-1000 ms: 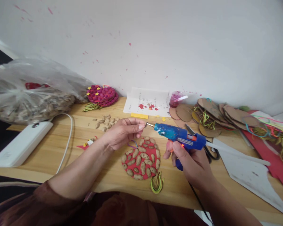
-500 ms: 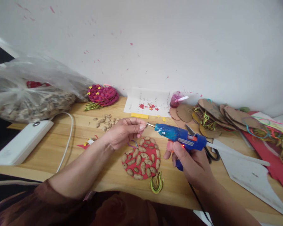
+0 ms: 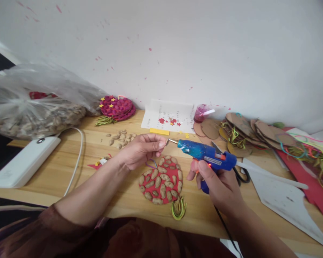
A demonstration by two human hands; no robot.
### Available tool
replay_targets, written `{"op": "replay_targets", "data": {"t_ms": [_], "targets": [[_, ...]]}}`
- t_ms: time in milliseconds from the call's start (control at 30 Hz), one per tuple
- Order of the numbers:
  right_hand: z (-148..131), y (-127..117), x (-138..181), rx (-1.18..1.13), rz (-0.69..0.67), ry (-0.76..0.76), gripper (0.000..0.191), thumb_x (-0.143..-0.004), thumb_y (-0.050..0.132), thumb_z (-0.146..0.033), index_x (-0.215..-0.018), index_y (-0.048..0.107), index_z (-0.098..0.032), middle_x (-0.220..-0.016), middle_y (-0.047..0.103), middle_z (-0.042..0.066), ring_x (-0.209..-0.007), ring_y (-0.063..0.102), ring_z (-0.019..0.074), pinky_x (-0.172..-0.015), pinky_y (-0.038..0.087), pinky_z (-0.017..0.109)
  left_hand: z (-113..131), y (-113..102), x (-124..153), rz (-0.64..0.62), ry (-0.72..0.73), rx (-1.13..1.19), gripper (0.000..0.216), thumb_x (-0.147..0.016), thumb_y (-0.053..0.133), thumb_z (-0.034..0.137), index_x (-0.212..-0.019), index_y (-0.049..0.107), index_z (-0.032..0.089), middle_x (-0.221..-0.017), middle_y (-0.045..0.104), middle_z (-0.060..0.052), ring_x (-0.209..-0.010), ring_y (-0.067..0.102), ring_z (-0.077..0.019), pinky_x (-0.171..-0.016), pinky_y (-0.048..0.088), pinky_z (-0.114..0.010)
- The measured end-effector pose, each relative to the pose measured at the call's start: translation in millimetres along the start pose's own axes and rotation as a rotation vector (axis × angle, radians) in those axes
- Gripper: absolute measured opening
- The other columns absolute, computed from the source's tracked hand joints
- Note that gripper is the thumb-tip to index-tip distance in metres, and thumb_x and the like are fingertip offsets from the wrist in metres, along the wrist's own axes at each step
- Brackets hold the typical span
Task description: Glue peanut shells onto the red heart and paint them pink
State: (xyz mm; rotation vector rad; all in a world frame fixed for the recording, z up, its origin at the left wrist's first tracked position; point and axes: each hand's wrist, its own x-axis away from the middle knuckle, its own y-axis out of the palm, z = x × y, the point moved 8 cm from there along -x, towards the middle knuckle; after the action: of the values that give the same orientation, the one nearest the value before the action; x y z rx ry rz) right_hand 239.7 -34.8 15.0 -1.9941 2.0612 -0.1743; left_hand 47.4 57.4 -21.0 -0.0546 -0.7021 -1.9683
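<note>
My right hand [image 3: 222, 188] is wrapped round a blue hot glue gun [image 3: 204, 154], its small red light lit and a white glue stick [image 3: 271, 175] sticking out behind. The metal nozzle points left at the fingertips of my left hand [image 3: 142, 150]. Those fingers are closed in a pinch on a small brown piece [image 3: 167, 142], mostly hidden, so its kind is unclear. Below both hands lies a red gourd-shaped board [image 3: 159, 182] covered with peanuts, with a purple loop at its upper left and a green thread tassel [image 3: 178, 209] at its lower right.
Loose peanuts [image 3: 121, 138] lie behind my left hand. A white power bank [image 3: 24, 163] and a plastic bag of peanuts [image 3: 37, 111] are at left. Painted pieces [image 3: 117, 107], paper with stars [image 3: 153, 122], and a cup [image 3: 200, 114] stand behind. Cardboard shapes [image 3: 239, 125] and scissors [image 3: 243, 175] are at right.
The glue gun has shifted very slightly to the right, its nozzle tip a little farther from my left fingertips. My left hand and the peanut-covered board stay almost still.
</note>
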Motion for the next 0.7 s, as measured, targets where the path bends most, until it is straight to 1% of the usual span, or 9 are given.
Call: {"op": "replay_targets", "data": {"t_ms": [167, 300, 400, 700], "targets": [[-3.6, 0.7, -0.3, 0.001, 0.009, -0.008, 0.042, -0.101, 0.057, -0.053, -0.078, 0.067, -0.019, -0.066, 0.070, 0.002, -0.048, 0.058, 0.0115, -0.047, 0.045, 0.026, -0.6, -1.7, -1.2, -0.005, 0.018, 0.002, 0.034, -0.061, 0.100, 0.031, -0.080, 0.078, 0.013, -0.069, 0.066, -0.001, -0.058, 0.059, -0.0081, -0.054, 0.046, -0.018], [-4.7, 0.4, -0.9, 0.009, 0.006, -0.002, 0.041, -0.100, 0.057, -0.053, -0.080, 0.068, -0.019, -0.068, 0.072, 0.003, -0.048, 0.058, 0.0115, -0.047, 0.046, 0.026, 0.0, -2.3, -1.8, -0.009, 0.032, 0.003, 0.032, -0.063, 0.098, 0.030, -0.081, 0.078, 0.013, -0.069, 0.065, -0.001, -0.059, 0.058, -0.0085, -0.054, 0.046, -0.019], [-5.9, 0.8, -1.6, 0.025, 0.004, -0.014, 0.042, -0.101, 0.057, -0.052, -0.078, 0.068, -0.019, -0.067, 0.071, 0.003, -0.048, 0.058, 0.0112, -0.047, 0.046, 0.025, 0.4, -2.5, -2.1, -0.009, 0.039, 0.004, 0.031, -0.063, 0.098, 0.029, -0.081, 0.078, 0.013, -0.069, 0.065, -0.001, -0.060, 0.058, -0.0085, -0.056, 0.046, -0.019], [-1.2, -0.1, -0.1, 0.024, 0.018, 0.008, 0.040, -0.100, 0.058, -0.053, -0.082, 0.069, -0.019, -0.067, 0.071, 0.002, -0.047, 0.058, 0.0111, -0.047, 0.046, 0.025, 2.6, -1.2, -1.4, 0.011, 0.038, 0.005, 0.034, -0.059, 0.100, 0.030, -0.078, 0.079, 0.012, -0.068, 0.066, -0.001, -0.058, 0.058, -0.0074, -0.057, 0.048, -0.017]]}}
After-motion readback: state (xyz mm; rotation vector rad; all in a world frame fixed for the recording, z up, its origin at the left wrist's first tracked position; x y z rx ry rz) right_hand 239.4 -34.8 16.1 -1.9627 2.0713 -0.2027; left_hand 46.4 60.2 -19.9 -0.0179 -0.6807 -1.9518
